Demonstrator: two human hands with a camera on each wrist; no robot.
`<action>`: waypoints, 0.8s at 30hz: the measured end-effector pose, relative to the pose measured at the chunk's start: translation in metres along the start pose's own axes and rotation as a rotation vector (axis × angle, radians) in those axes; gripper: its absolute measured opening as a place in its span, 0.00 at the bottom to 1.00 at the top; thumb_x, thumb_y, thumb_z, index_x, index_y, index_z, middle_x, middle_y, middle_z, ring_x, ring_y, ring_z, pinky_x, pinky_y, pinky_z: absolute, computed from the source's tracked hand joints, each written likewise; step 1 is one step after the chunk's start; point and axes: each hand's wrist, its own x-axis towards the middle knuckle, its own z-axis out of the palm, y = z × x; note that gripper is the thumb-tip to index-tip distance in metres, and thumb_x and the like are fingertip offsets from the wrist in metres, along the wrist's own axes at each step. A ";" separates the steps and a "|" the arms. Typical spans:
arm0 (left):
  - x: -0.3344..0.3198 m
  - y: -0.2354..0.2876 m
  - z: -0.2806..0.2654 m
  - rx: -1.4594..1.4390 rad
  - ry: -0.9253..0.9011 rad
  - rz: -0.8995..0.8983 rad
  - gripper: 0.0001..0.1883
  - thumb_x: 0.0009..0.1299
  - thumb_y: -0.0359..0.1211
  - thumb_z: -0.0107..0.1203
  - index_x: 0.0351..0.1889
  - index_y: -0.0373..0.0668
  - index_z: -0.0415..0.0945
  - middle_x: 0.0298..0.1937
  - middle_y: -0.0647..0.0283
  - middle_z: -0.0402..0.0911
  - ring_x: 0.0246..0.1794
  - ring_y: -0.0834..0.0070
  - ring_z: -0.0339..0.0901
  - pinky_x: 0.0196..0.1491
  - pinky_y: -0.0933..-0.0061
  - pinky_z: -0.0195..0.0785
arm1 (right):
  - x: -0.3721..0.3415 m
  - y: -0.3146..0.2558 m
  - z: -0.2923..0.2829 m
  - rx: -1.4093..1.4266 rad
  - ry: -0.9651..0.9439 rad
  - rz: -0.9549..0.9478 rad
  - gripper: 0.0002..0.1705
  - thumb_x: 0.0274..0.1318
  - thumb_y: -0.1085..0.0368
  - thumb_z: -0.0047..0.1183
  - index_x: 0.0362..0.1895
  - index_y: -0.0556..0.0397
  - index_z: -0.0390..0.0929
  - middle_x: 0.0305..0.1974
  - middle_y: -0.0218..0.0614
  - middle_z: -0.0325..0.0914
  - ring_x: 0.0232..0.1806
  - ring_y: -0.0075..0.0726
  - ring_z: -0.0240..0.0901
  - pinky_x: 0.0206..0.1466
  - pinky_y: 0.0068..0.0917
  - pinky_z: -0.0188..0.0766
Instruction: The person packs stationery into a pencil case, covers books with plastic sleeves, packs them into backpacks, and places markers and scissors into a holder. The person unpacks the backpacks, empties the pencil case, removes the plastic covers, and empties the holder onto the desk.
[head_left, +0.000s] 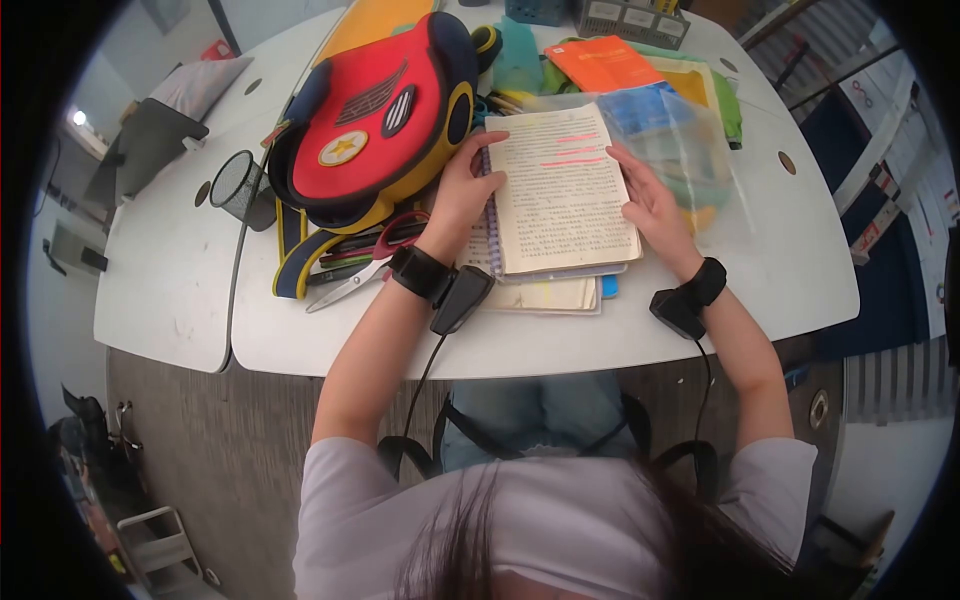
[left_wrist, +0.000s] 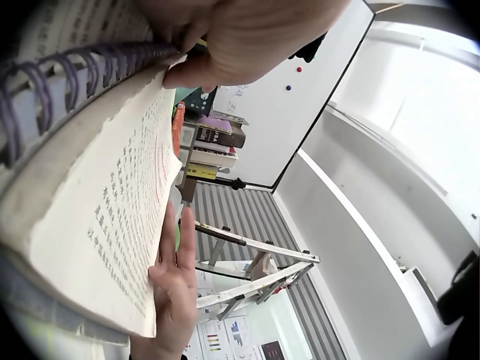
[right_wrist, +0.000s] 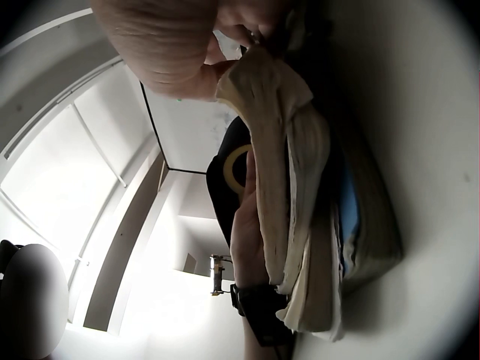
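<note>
An open spiral-bound book [head_left: 568,225] with printed pages and pink-highlighted lines lies at the table's front, on top of other books [head_left: 550,296]. My left hand [head_left: 462,195] holds its left side by the purple spiral, thumb on the page. At the right edge, my right hand [head_left: 660,212] grips the book, its thumb by the page margin. In the left wrist view the book's page [left_wrist: 112,217] slopes between both hands. Thick, wavy page edges [right_wrist: 274,172] show beneath my right hand [right_wrist: 165,45] in the right wrist view, where its fingertips are partly hidden.
A red, navy and yellow backpack [head_left: 400,85] stands left of the book, near red-handled scissors [head_left: 348,286] and several pens. A mesh pen cup [head_left: 236,186] is farther left. Behind and to the right are a clear plastic pouch [head_left: 690,165], an orange book [head_left: 605,62] and a grey basket [head_left: 632,22].
</note>
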 end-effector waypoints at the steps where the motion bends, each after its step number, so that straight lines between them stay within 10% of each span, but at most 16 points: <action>1: 0.001 -0.001 0.000 0.013 -0.005 -0.004 0.24 0.53 0.17 0.46 0.51 0.39 0.68 0.60 0.59 0.62 0.58 0.72 0.63 0.58 0.78 0.55 | 0.000 0.001 -0.001 -0.003 -0.002 0.003 0.40 0.38 0.82 0.33 0.64 0.60 0.52 0.68 0.41 0.44 0.70 0.36 0.40 0.70 0.30 0.39; 24: 0.000 0.002 0.002 0.099 -0.006 0.017 0.21 0.52 0.19 0.48 0.46 0.40 0.73 0.64 0.56 0.59 0.61 0.69 0.60 0.61 0.77 0.50 | 0.002 0.005 -0.003 -0.020 -0.018 -0.030 0.37 0.40 0.82 0.30 0.63 0.60 0.54 0.68 0.42 0.41 0.71 0.37 0.37 0.70 0.31 0.37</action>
